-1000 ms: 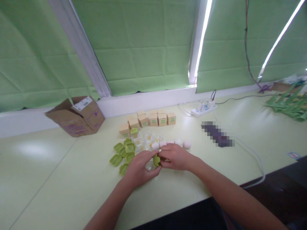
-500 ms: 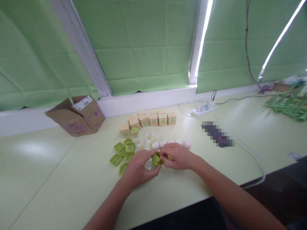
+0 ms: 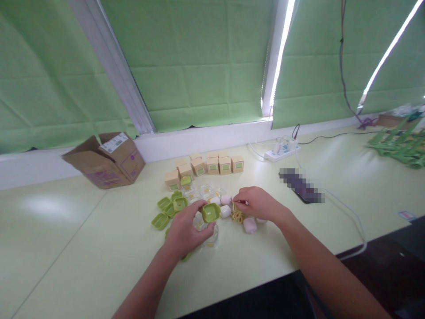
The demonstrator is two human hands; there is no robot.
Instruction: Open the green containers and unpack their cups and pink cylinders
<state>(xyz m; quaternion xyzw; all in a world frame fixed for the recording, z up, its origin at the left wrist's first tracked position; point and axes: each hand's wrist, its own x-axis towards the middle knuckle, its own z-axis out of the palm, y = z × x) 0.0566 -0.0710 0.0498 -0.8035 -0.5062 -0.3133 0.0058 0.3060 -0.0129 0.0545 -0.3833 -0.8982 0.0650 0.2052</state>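
My left hand [image 3: 187,228] holds a small green square cap [image 3: 211,213] between thumb and fingers, its hollow side facing me. The fingers of my right hand [image 3: 254,203] are pinched together just above a heap of yellow cord loops [image 3: 237,215], beside a pink capsule-shaped piece [image 3: 227,200]. What sits between those fingertips is too small to make out. A white piece [image 3: 226,212] and another pink piece [image 3: 250,225] lie around the heap. Under my left hand stands a clear container [image 3: 212,237]. Several green caps [image 3: 160,221] lie to its left.
Several small tan boxes [image 3: 212,165] stand in a row behind more clear containers [image 3: 206,190]. An open cardboard box [image 3: 109,161] is at the back left. To the right are a power strip [image 3: 282,151], a pixelated dark object [image 3: 300,186] and a white cable [image 3: 358,221].
My hands have parted. The left has drawn back slightly left with the green cap, now turned to show its hollow. My right hand has moved right and away from the cap, over the yellow cords.
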